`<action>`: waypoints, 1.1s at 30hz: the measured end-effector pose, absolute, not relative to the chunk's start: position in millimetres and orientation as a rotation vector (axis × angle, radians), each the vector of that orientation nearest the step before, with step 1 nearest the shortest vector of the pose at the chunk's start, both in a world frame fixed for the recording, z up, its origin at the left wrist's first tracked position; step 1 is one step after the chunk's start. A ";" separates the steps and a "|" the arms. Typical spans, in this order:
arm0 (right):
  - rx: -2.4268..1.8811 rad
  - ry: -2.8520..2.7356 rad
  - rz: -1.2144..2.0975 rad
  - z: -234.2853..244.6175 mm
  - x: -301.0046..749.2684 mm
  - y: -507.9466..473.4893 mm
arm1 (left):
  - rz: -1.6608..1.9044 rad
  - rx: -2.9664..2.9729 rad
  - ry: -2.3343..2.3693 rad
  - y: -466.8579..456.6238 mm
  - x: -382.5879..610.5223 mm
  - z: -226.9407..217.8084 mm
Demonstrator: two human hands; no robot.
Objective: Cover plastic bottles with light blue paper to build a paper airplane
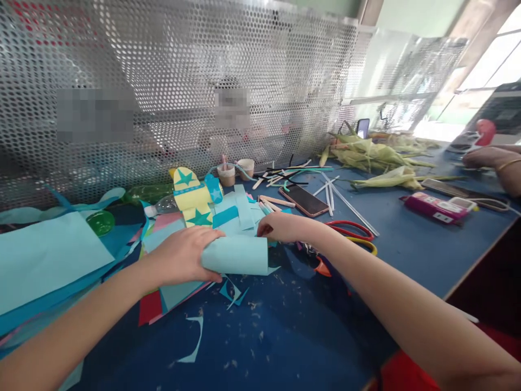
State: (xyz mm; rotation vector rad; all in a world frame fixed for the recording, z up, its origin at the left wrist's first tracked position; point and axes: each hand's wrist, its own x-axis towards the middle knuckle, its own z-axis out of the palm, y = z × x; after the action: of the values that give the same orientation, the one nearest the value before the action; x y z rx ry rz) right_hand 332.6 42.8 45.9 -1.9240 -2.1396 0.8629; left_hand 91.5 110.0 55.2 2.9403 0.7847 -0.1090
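My left hand [181, 255] is wrapped round the left end of a light blue paper tube [240, 255], which lies sideways just above the table. Beyond the tube's right end, my right hand [280, 225] reaches down with its fingers curled together; their tips are partly hidden, so anything in them cannot be made out. Colored pencils [277, 202] and blue paper strips [244, 209] lie close to that hand. Behind my left hand stands a yellow paper cutout with teal stars [189, 195]. Stacked colored paper sheets [171, 296] lie under my left hand.
Right of my hands are a phone [304, 200], red-handled scissors [354, 228], white sticks [345, 203], corn husks [374, 155] and a purple packet [433, 208]. Two cups [226, 175] stand by the perforated metal screen [244, 70]. Another person's hand [488, 157] rests far right. Paper scraps [195, 342] lie in front.
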 end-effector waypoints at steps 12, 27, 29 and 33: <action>-1.647 -1.963 1.103 44.7 329.8 26.4 | 0.308 3.206 0.641 84.4 65.3 30.8; -1.885 -1.982 0.737 52.6 292.9 -11.0 | 0.400 3.026 0.654 60.3 47.4 26.9; -1.931 -2.039 0.673 53.5 290.6 -14.3 | 0.519 2.908 0.797 58.4 46.5 31.4; -1.956 -2.113 0.598 53.0 287.0 -20.0 | 0.625 2.576 1.127 65.8 42.0 41.9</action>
State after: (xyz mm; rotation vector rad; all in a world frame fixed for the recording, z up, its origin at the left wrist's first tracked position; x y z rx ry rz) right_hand 287.0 -20.0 53.0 -1.9555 -2.1129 0.5983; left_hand 42.0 65.8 41.9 2.5757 1.1269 0.6247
